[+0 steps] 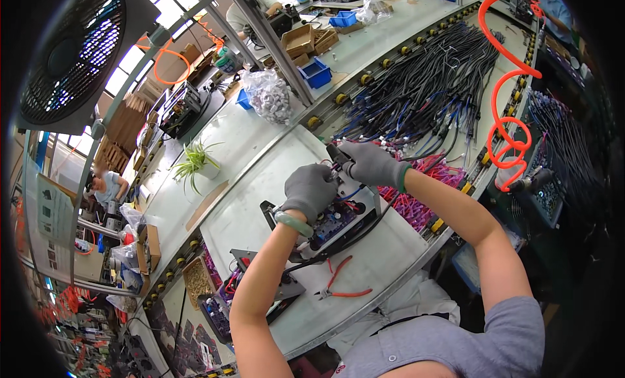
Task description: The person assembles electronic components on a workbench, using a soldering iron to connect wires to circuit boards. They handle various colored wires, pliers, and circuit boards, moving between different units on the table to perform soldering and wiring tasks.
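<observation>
Both of my hands wear grey gloves and meet at the far end of an open electronic unit (338, 229), whose circuit board and dark frame show. My left hand (310, 190) has its fingers curled and pressed together at the unit's far edge; what they pinch is hidden. In my right hand (372, 164), the fingers close on a small black piece (336, 154) just beyond the left fingertips. A blue wire (353, 194) runs below the fingers. Red-handled cutters (340, 283) lie spread on the white board (390, 248), nearer to me than the unit.
Bundles of black cables (423, 78) and pink-purple wires (416, 205) lie to the right. An orange coiled hose (498, 117) hangs there. Another open unit (218, 313) sits at left. Farther off are a potted plant (197, 163), blue bins (316, 72) and a large fan (71, 56).
</observation>
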Demonstrator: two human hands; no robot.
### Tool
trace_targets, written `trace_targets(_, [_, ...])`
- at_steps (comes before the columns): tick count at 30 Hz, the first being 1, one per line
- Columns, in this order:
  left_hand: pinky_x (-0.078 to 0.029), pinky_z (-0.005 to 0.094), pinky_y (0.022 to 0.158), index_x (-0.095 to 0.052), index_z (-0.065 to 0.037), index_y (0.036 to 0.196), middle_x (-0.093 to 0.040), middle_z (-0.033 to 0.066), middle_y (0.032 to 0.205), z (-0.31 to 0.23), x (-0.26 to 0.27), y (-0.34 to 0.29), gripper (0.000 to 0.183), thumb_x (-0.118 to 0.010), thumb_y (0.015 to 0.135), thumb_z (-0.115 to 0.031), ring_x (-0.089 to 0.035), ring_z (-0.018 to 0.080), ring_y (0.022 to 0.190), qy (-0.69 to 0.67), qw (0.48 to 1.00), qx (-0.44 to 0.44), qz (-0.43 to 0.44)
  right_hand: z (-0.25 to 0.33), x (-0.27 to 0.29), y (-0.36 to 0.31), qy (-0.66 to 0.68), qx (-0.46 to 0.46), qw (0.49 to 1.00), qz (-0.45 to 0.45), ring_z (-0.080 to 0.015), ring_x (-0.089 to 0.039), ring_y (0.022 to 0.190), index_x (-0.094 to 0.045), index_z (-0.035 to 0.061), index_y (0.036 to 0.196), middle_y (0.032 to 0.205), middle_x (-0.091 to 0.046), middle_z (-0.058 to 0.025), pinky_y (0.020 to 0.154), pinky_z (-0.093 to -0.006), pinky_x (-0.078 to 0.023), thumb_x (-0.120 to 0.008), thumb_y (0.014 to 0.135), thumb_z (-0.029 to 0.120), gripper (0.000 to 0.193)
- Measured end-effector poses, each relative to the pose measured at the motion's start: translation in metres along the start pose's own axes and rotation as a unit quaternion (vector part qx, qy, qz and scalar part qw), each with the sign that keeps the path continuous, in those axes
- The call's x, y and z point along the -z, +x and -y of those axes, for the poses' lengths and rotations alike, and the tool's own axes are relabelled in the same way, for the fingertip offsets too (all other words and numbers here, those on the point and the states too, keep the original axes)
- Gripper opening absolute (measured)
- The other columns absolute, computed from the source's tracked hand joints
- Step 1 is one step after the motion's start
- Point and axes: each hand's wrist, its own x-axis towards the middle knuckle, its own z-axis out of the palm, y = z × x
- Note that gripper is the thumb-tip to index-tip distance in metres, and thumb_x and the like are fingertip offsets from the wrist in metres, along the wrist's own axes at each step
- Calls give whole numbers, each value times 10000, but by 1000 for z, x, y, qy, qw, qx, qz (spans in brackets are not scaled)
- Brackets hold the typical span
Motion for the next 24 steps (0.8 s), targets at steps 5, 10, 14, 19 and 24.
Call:
trace_targets(5, [-518, 408, 716, -730, -107, 838, -692, 134, 786, 5, 2, -2, 224, -662, 778, -312, -670, 319, 772, -45, 999, -17, -7, -5, -1, 1, 3, 11, 1000, 2, -389, -629, 881, -574, 17, 984, 876, -631, -226, 785, -454, -488, -517, 831, 130, 199])
trace_targets(10, [-519, 420, 713, -727, -107, 839, -689, 137, 779, 0, -3, 0, 215, -641, 788, -297, -671, 325, 778, 3, 1000, -19, -17, -5, -4, 2, -40, 4, 999, -5, -347, -632, 813, -550, 45, 1014, 830, -610, -187, 741, -430, -484, -537, 858, 130, 178])
trace_targets(14, [-529, 429, 736, -745, -153, 906, -711, 128, 869, -4, 2, 0, 229, -609, 820, -316, -682, 326, 839, 39, 999, -16, 15, -2, 0, 0, -18, -9, 1000, 5, -353, -635, 802, -557, 52, 1015, 805, -609, -181, 729, -433, -485, -539, 856, 132, 179])
trace_targets(19, [-516, 445, 714, -715, -125, 844, -693, 133, 821, 0, -13, -3, 204, -632, 810, -308, -671, 335, 811, 34, 997, -48, -53, -6, -5, -1, -16, -11, 1000, -20, -360, -636, 802, -571, 61, 1004, 794, -615, -177, 723, -443, -484, -538, 857, 136, 168])
trace_targets(24, [-506, 460, 705, -687, -124, 861, -685, 130, 819, -2, -21, 11, 225, -631, 825, -339, -663, 348, 819, 66, 995, -57, -58, 4, -4, -4, -30, -26, 999, -24, -367, -639, 808, -579, 69, 1001, 817, -629, -184, 718, -454, -482, -535, 869, 159, 165])
